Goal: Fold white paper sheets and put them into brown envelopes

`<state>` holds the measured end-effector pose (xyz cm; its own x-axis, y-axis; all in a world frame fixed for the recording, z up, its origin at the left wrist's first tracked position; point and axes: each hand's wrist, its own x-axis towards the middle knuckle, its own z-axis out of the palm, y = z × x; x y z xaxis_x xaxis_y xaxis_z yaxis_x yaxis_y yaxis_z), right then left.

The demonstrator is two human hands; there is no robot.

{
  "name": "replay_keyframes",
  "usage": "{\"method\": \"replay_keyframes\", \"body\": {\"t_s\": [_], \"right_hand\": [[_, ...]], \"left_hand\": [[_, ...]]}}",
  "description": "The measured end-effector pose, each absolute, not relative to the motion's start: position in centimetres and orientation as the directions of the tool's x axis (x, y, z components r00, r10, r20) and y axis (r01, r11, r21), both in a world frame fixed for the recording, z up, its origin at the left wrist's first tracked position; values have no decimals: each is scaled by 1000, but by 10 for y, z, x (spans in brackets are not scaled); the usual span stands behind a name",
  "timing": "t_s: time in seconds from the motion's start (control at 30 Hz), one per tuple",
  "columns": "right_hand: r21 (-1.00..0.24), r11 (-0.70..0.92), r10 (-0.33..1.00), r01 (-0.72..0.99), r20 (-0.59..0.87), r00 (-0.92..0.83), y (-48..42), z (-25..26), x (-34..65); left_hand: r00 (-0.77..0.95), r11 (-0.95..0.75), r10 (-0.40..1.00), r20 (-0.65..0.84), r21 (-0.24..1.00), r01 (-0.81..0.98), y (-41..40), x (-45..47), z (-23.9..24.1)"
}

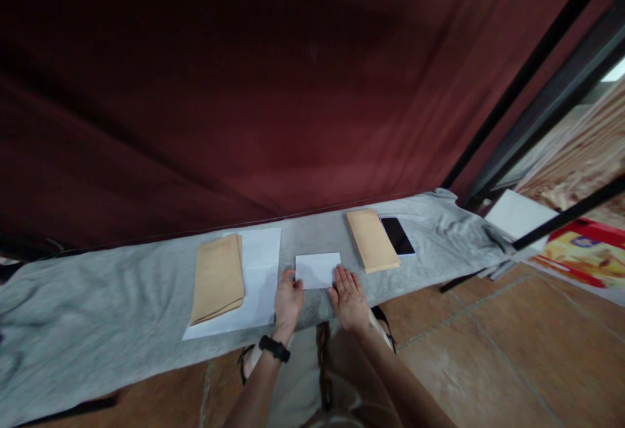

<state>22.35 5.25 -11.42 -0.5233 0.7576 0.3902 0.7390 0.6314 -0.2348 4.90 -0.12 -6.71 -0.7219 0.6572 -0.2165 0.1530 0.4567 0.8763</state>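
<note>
A small white folded sheet of paper [317,270] lies flat on the grey cloth in front of me. My left hand [289,299], with a black band on its wrist, is at the paper's left edge, fingers curled and the thumb against its lower left corner. On the opposite side, my right hand [349,296] rests flat with fingers stretched out, the fingertips touching the right edge. Left of my left hand, large white sheets with crease lines [262,278] lie partly under several brown envelopes [218,278]. To the right is a neat stack of brown envelopes [372,240].
A dark-screened phone [398,236] lies beside the right stack. Grey cloth [122,304] covers the long narrow surface, with a dark red curtain [293,122] behind it. Black metal bars [520,86] and a red and yellow box [586,252] stand at the right.
</note>
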Motion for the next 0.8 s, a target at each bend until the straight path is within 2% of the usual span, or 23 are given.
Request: {"method": "replay_keyframes", "body": {"t_s": [0.03,0.1,0.13,0.2,0.27,0.33,0.5,0.67,0.8], "right_hand": [[-233,631,757,740,394,-522,52,-115,223],[-229,635,752,738,405,-521,51,-116,222],[-226,637,749,737,408,-522,51,-117,222],[-219,639,746,737,409,-525,50,-118,222],[-215,639,746,738,406,-528,50,-120,223],[-213,645,742,734,403,-536,50,-122,223],[-217,659,729,720,421,-540,52,-122,223],[-229,654,731,721,438,-523,50,-119,224],[-272,627,766,730,387,-514,52,-113,223]], "left_hand": [[-728,473,677,-108,821,319,-4,51,-63],[-637,440,758,140,612,658,-7,59,-57],[-547,383,805,229,504,775,-6,66,-55],[-357,231,883,303,382,895,-2,80,-58],[-220,123,928,301,310,943,6,94,-65],[-176,102,949,261,272,957,15,103,-76],[-232,190,954,189,217,958,24,100,-98],[-267,228,936,231,181,957,21,83,-105],[-277,244,930,243,157,957,18,72,-107]]}}
